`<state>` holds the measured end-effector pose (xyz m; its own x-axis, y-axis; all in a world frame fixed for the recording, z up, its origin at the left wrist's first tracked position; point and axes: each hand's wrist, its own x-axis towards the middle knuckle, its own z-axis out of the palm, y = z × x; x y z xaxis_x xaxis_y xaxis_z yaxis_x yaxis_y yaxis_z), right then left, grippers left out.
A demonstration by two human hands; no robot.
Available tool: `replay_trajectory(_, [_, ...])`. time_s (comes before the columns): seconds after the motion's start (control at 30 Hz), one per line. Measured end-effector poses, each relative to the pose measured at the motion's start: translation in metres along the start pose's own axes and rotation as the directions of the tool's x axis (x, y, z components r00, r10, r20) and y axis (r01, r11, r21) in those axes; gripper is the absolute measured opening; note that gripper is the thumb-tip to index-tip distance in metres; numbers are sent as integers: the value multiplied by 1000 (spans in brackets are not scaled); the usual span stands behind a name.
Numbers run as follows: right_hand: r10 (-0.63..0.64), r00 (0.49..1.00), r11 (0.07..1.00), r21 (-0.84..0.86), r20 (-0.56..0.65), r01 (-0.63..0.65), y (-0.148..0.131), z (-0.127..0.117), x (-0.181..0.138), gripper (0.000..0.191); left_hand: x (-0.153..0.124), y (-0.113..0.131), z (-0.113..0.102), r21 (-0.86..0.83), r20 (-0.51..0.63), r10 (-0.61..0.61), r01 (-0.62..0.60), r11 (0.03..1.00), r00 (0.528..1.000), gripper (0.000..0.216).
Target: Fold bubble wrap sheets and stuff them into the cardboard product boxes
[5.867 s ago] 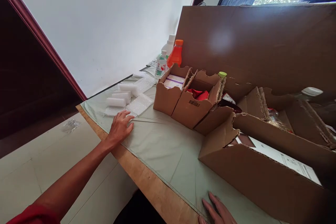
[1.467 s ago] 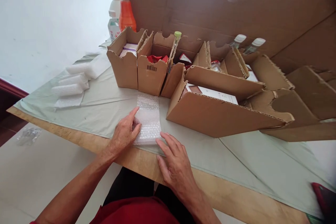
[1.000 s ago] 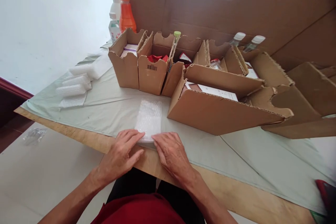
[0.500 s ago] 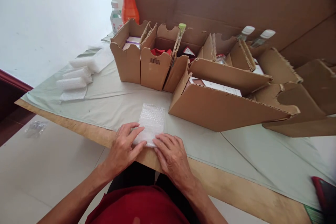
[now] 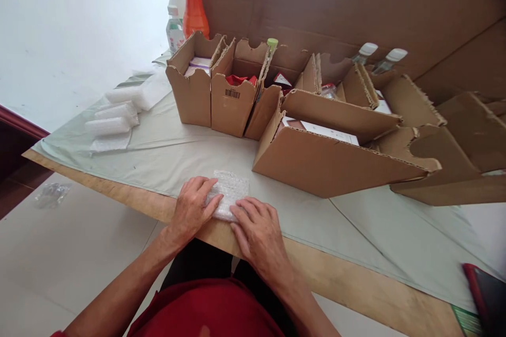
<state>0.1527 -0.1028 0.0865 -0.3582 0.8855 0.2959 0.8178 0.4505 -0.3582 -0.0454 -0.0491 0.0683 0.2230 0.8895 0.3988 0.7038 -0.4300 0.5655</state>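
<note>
Head view. Bubble wrap (image 5: 234, 188) is lying on the green cloth (image 5: 375, 231) at the near edge of the bench (image 5: 356, 280), just in front of the left end of the long cardboard box (image 5: 328, 168). Its near part is looking doubled over. Left hand (image 5: 193, 206) and right hand (image 5: 256, 227) are resting palm-down on that near part, fingers extended and pressing, not gripping.

Rolled wraps (image 5: 108, 125) are lying well left of the box. An orange bottle (image 5: 195, 8) is standing behind it, far left.

Judgement: this fold is going best with both hands pressing evenly, side edges squared, air pushed toward the box.
</note>
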Motion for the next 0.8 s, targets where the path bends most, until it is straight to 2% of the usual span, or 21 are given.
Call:
replay_trajectory(0.07, [47, 999, 997, 69, -27, -45, 7, 3, 11, 24, -9, 4, -11, -94, -44, -108, 104, 990, 993, 27])
replay_trajectory(0.1, [87, 995, 990, 120, -46, -81, 10, 4, 15, 23, -17, 8, -18, -193, -39, -211, 199, 961, 977, 28])
replay_trajectory(0.13, [129, 990, 977, 176, -61, -116, 11, 4, 17, 22, -25, 12, -24, -324, -4, -333, 314, 892, 943, 29])
replay_trajectory(0.17, [169, 983, 961, 233, -71, -148, 11, 3, 18, 22, -33, 16, -29, -467, 71, -450, 428, 774, 890, 32])
replay_trajectory(0.2, [205, 976, 942, 287, -78, -175, 8, 1, 18, 22, -41, 21, -33, -594, 176, -530, 518, 615, 830, 37])
replay_trajectory(0.23, [233, 969, 920, 339, -78, -194, 4, 0, 16, 22, -47, 26, -34, -686, 289, -555, 573, 449, 780, 43])
replay_trajectory(0.3, [253, 966, 877, 434, -50, -207, -6, -3, 8, 21, -51, 34, -33, -782, 458, -501, 601, 166, 734, 53])
replay_trajectory(0.33, [242, 970, 863, 465, -39, -196, -12, -5, 3, 21, -50, 38, -30, -799, 504, -463, 597, 70, 729, 54])
replay_trajectory(0.4, [213, 976, 867, 471, -54, -163, -18, -7, -7, 20, -44, 43, -24, -811, 544, -423, 584, -41, 725, 49])
replay_trajectory(0.47, [247, 961, 886, 430, -125, -172, -17, -9, -16, 22, -36, 46, -20, -815, 553, -416, 573, -88, 722, 43])
replay_trajectory(0.53, [344, 928, 855, 457, -144, -246, -11, -11, -24, 37, -31, 50, -16, -817, 557, -394, 567, -102, 731, 39])
replay_trajectory(0.57, [390, 916, 804, 520, -94, -289, -8, -12, -28, 48, -29, 51, -14, -818, 558, -380, 566, -103, 738, 38])
replay_trajectory(0.63, [430, 901, 642, 681, 61, -352, -3, -13, -35, 64, -28, 55, -9, -813, 565, -356, 577, -86, 744, 37])
replay_trajectory(0.7, [436, 885, 496, 777, 162, -387, 0, -14, -42, 58, -29, 57, -4, -795, 577, -355, 606, -37, 735, 39])
replay_trajectory(0.73, [453, 874, 458, 796, 175, -396, 1, -15, -45, 50, -29, 58, -2, -779, 586, -354, 628, 4, 729, 40])
replay_trajectory(0.8, [507, 851, 450, 799, 138, -398, 5, -21, -50, 34, -25, 59, 2, -733, 614, -315, 671, 114, 724, 40])
